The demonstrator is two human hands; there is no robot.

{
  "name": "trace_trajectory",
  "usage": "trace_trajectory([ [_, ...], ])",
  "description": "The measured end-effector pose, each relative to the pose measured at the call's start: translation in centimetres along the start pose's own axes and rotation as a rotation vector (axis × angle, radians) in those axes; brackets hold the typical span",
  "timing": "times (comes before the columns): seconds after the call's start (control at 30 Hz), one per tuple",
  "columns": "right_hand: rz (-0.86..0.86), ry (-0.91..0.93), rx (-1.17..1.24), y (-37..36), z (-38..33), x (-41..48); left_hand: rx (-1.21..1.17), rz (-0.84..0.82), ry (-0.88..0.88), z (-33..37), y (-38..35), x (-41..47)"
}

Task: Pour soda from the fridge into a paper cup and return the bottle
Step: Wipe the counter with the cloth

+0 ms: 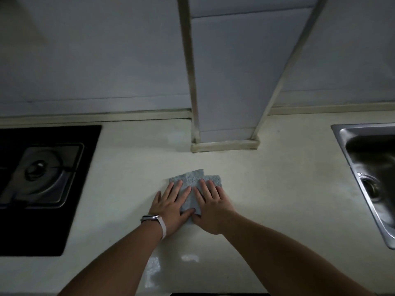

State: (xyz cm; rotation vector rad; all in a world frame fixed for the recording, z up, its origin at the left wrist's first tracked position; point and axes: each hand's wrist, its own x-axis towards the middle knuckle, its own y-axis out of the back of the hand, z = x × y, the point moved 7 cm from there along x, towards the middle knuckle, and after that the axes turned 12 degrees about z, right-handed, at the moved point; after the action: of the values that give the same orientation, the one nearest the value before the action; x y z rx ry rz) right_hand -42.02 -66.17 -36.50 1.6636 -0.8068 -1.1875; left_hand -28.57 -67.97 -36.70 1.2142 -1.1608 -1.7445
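Gleaming nearest the viewer, a wet patch (154, 272) lies on the desk (277, 189) just short of the cloth (193, 182). The left hand (171, 201) and right hand (210, 205) press flat on that grey cloth, fingers straight, neither grip closed round anything. Left of the cloth sits a gas hob (42, 171), right of it a steel sink (367, 159), beyond it a tiled pillar (226, 82). No soda bottle, paper cup or fridge shows. The wiping suggests tidying once pouring is done, though that is unsure.

Two hands (left hand (171, 205), right hand (213, 208)), one cloth (192, 178), one burner (39, 169), one sink (350, 146), one watch (150, 217).
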Motion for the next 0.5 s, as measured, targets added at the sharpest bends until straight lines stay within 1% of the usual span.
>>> trace_trajectory([
  [0.17, 0.001, 0.028, 0.020, 0.7, -2.5, 1.1, -0.077, 0.012, 0.009, -2.5, 0.3, -1.1],
  [0.27, 0.087, -0.012, 0.171, 2.1, -2.1, 0.9, -0.220, 0.136, 0.093, -3.1, 1.3, -2.1],
  [0.33, 0.191, -0.147, 0.298, 3.3, -1.2, 0.6, -0.323, 0.232, 0.187, -3.6, 2.1, -2.9],
  [0.4, 0.251, -0.395, 0.420, 3.9, 0.4, 0.0, -0.456, 0.268, 0.294, -3.7, 2.4, -3.2],
  [0.43, 0.261, -0.496, 0.473, 4.0, 1.0, -0.3, -0.527, 0.282, 0.357, -3.7, 2.7, -3.2],
  [0.5, 0.250, -0.588, 0.536, 4.1, 1.4, -0.5, -0.678, 0.318, 0.502, -3.7, 3.0, -2.9],
])
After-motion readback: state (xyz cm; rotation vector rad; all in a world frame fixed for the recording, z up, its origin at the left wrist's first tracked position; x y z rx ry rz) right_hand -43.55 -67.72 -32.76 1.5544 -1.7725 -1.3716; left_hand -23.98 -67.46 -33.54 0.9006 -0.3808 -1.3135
